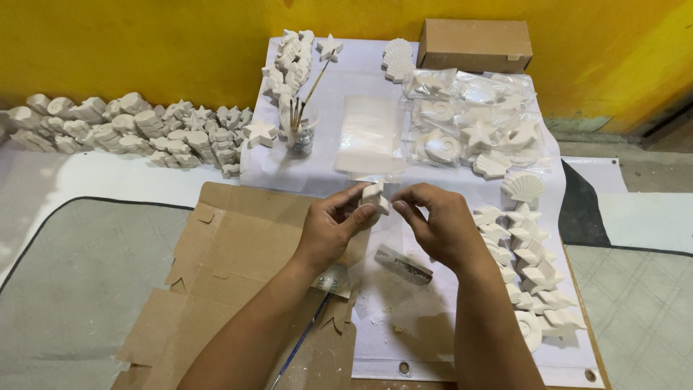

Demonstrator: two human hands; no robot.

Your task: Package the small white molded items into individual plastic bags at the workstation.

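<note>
My left hand (333,230) grips a small white plaster casting (373,196), thumb and fingers around it, above the white sheet (426,325). My right hand (440,222) is close on its right, fingertips pinched at the piece's edge, touching it or a thin clear bag around it; which one I cannot tell. Below the hands lies a small folded strip (404,264). A thin paintbrush (303,341) rests on the flattened cardboard (231,267) under my left forearm.
White plaster shells, stars and lip shapes line the sheet's right edge (530,267). Bagged castings (476,123), a stack of clear bags (369,133), a jar of brushes (300,130), a brown box (474,45) and more castings along the yellow wall (137,126) lie beyond.
</note>
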